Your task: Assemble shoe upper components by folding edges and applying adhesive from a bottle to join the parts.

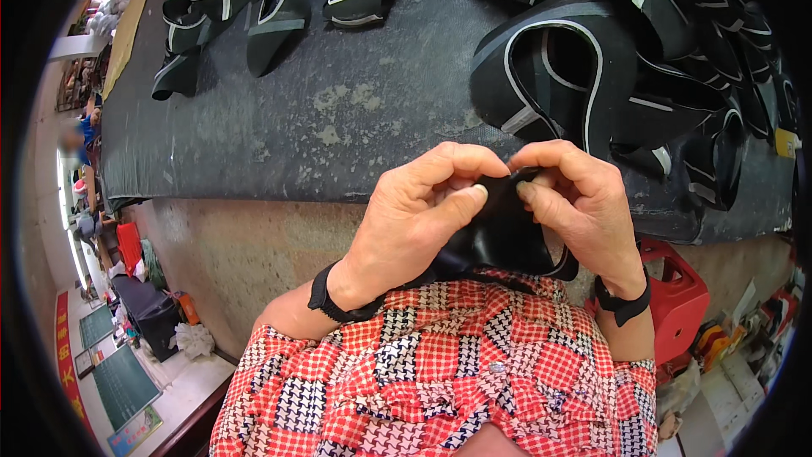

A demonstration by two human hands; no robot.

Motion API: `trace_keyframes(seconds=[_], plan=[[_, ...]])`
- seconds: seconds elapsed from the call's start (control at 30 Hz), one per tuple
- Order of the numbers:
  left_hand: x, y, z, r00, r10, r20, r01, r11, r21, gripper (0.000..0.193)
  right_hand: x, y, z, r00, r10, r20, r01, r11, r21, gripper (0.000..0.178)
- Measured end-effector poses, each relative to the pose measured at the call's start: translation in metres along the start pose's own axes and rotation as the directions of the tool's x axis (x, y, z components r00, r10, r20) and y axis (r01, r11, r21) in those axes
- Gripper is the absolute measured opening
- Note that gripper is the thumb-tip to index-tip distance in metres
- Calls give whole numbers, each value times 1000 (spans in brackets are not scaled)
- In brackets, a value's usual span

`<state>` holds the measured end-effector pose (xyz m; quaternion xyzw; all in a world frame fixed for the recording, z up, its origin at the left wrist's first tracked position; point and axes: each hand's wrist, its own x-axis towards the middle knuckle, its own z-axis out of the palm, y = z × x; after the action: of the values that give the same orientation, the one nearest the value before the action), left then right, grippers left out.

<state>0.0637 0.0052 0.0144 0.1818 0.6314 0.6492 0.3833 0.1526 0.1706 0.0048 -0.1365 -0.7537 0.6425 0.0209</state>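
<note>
A black, shiny leather-like piece (501,237) hangs between my hands, its lower part resting against my checked shirt. My left hand (414,216) pinches its upper edge between thumb and fingers. Close beside it, my right hand (584,203) pinches the same edge, the fingertips of both hands almost meeting. The fingers hide part of the folded edge. Just beyond my hands, a looped black piece with white edge strips (554,59) lies on the dark worktable (338,118).
Several more black pieces with white strips (719,76) are heaped at the far right, and others (279,13) lie along the far left. A red plastic stool (681,300) stands under the table at right. A person (85,135) is at the far left.
</note>
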Motion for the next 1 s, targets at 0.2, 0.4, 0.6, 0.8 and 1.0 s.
trace_keyframes(seconds=[0.2,0.4,0.6,0.8,1.0], plan=[[2,1,1,997,-75,-34,80,980,182,21,-2,5,4,994,-29,-106,32,999,26,14],[12,0,5,947,316,52,-290,777,559,21,0,5,5,973,-190,-128,179,979,-96,11],[23,1,1,852,493,174,-461,552,695,20,3,6,7,963,-230,-138,214,969,-123,11],[29,-3,3,814,553,179,-506,522,686,13,4,7,6,965,-219,-142,197,968,-154,12],[33,-15,4,802,585,121,-524,591,614,10,7,6,5,983,-94,-159,76,990,-119,11]])
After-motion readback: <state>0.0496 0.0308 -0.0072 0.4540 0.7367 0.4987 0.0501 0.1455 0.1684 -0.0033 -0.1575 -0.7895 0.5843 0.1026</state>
